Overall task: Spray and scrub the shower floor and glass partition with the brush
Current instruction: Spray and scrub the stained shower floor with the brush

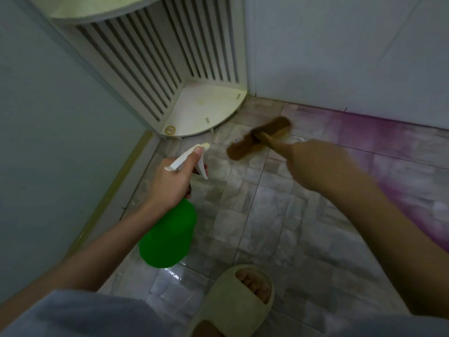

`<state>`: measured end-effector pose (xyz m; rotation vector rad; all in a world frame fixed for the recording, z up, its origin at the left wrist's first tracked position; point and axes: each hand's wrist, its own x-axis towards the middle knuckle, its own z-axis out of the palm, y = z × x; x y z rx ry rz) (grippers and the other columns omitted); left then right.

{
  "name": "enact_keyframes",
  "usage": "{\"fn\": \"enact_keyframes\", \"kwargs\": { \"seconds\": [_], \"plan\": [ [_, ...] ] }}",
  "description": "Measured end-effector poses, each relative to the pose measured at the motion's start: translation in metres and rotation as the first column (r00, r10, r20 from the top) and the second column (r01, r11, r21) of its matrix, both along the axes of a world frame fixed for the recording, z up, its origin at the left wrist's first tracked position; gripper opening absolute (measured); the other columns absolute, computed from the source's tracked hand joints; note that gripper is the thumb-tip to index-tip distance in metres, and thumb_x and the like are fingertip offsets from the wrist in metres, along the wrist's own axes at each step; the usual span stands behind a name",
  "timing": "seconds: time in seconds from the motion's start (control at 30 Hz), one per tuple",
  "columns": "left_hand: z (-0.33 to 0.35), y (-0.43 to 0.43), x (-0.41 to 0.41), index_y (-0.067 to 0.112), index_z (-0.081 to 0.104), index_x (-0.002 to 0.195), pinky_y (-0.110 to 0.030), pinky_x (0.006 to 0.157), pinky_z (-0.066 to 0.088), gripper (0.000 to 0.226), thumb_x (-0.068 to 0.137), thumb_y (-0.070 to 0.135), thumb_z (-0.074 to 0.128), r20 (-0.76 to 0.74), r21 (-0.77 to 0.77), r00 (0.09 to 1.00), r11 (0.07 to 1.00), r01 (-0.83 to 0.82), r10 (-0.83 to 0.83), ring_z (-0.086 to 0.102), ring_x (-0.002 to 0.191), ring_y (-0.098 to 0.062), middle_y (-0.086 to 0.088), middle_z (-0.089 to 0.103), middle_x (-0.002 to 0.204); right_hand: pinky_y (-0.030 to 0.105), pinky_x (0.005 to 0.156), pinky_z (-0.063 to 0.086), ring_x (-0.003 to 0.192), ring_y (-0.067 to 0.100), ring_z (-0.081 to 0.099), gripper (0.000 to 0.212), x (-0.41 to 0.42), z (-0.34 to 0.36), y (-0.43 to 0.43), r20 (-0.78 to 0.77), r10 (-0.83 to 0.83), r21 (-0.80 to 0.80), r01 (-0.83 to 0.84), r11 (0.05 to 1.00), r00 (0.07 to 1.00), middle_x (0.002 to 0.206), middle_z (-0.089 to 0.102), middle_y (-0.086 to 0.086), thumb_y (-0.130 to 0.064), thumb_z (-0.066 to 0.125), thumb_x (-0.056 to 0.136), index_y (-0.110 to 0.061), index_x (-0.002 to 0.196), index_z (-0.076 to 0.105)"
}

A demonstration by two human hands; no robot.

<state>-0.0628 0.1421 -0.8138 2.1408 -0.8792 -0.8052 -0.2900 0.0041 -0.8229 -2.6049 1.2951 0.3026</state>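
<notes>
The brush [260, 138] rests bristles-down on the floor [267, 227], ahead and to the left of the right hand [315, 164], which grips its handle. The head's long axis runs lower left to upper right, across the handle, just in front of the shelf [206, 113]. The head is brown and blurred. The left hand [170, 181] holds the green bottle [170, 234] by its neck, with the nozzle aimed at tiles beside the brush.

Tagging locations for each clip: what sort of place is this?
Likely a bathroom shower area: wet tiled floor, a white slatted corner shelf, plus a scrub brush and green spray bottle in use.
</notes>
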Motion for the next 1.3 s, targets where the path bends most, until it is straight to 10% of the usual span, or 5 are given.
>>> {"fn": "enact_keyframes", "kwargs": {
  "seconds": [0.57,0.77,0.93,1.07,1.3],
  "plan": [
    [0.0,-0.07,-0.025,0.011,0.078,0.077,-0.031,0.045,0.049,0.062,0.09,0.065,0.05,-0.04,-0.154,0.984,0.974,0.166,-0.174,0.053,0.036,-0.02,-0.025,0.073,0.075,0.037,0.072,0.051,0.09,0.035,0.064,0.052,-0.066,-0.031,-0.028,0.177,-0.188,0.042,0.183,0.982,0.966,0.111,0.066,0.013,-0.03,0.042,0.099,-0.045,0.146,0.026],
    [0.002,-0.086,-0.041,0.024,0.078,0.079,-0.027,0.048,0.048,0.042,0.1,0.05,0.051,-0.07,-0.152,0.966,0.959,0.238,-0.251,0.052,0.037,-0.016,-0.01,0.078,0.08,0.037,0.059,0.041,0.065,0.036,0.058,0.068,-0.134,-0.032,-0.001,0.17,-0.575,-0.045,0.589,0.807,0.801,0.071,0.053,0.018,-0.017,0.039,0.097,-0.044,0.15,0.007],
    [0.0,-0.106,-0.06,0.036,0.075,0.083,-0.03,0.05,0.047,0.031,0.099,0.051,0.052,-0.098,-0.147,0.946,0.944,0.295,-0.31,0.054,0.042,-0.021,-0.007,0.079,0.083,0.039,0.059,0.047,0.069,0.036,0.062,0.06,-0.13,-0.055,0.005,0.155,-0.521,-0.01,0.528,0.849,0.839,0.07,0.051,0.012,-0.023,0.037,0.1,-0.045,0.149,0.011],
    [-0.001,-0.114,-0.074,0.034,0.075,0.081,-0.03,0.052,0.047,0.033,0.099,0.051,0.052,-0.091,-0.131,0.936,0.936,0.328,-0.34,0.051,0.036,-0.013,-0.006,0.078,0.083,0.038,0.064,0.046,0.076,0.038,0.06,0.049,-0.171,-0.042,0.009,0.074,-0.773,-0.081,0.776,0.625,0.63,0.082,0.06,0.021,-0.021,0.035,0.1,-0.022,0.148,0.028],
    [0.001,-0.127,-0.084,0.029,0.076,0.077,-0.032,0.052,0.047,0.038,0.099,0.049,0.053,-0.128,-0.129,0.918,0.924,0.36,-0.376,0.05,0.038,-0.026,-0.006,0.079,0.078,0.039,0.065,0.045,0.082,0.035,0.063,0.055,-0.117,-0.046,-0.001,0.134,-0.554,0.02,0.557,0.83,0.821,0.093,0.062,0.017,-0.024,0.035,0.101,-0.039,0.15,0.015]
  ]
}}
